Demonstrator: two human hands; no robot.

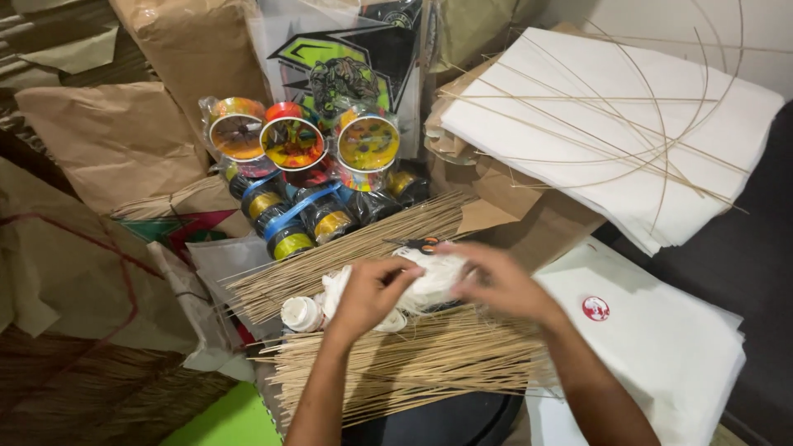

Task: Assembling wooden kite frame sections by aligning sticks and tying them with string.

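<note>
My left hand (366, 291) and my right hand (496, 282) meet over a bundle of white thread or cloth (433, 279), both touching it with curled fingers. The bundle rests on heaps of thin bamboo sticks (413, 359); a second heap (347, 248) fans out behind it. A small white bottle (301, 314) lies just left of my left hand. An orange and black tool (423, 244), likely scissors, peeks out behind the white bundle.
Colourful thread spools (292, 142) stand in plastic wrap at the back. Stacks of white paper (611, 124) with curved thin sticks on top lie at the right, another white stack (661, 347) lower right. Brown paper sheets (116, 140) pile up at the left.
</note>
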